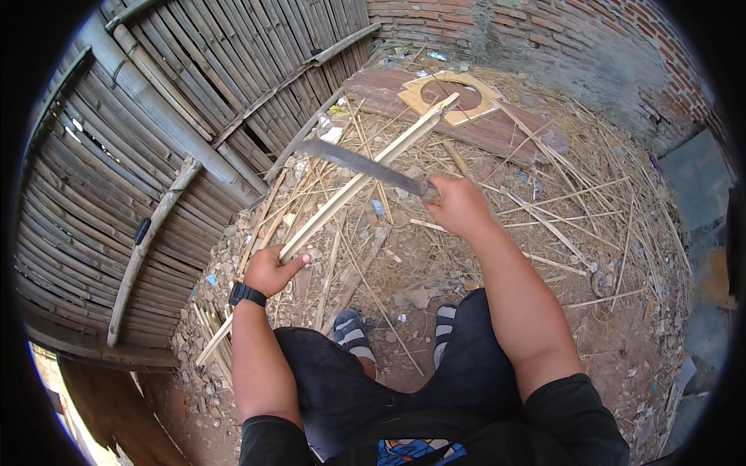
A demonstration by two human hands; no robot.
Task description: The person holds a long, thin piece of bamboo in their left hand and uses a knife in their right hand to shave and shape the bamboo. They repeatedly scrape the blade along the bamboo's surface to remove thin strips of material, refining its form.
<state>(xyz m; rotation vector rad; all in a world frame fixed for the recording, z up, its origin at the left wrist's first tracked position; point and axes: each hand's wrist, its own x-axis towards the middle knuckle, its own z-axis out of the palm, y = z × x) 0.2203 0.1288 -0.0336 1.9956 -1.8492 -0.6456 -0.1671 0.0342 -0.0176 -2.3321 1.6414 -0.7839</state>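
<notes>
My left hand (272,269) is closed round a long split bamboo strip (332,208), which slants up and away to the right. Its near end sticks out behind my left wrist, and its far end shows a ragged node. In my right hand (460,205) is the handle of a machete (361,164), its long dark blade pointing left. The blade crosses the bamboo strip about midway along; whether it touches the strip or hovers over it I cannot tell.
Bamboo slivers and straw (513,210) litter the dirt around my sandalled feet. A reddish board (377,93) lies at the back with a cut-out wooden panel (423,87) on it. A bamboo wall (85,202) stands left, a brick wall (559,58) behind, and grey sheets (688,182) at the right.
</notes>
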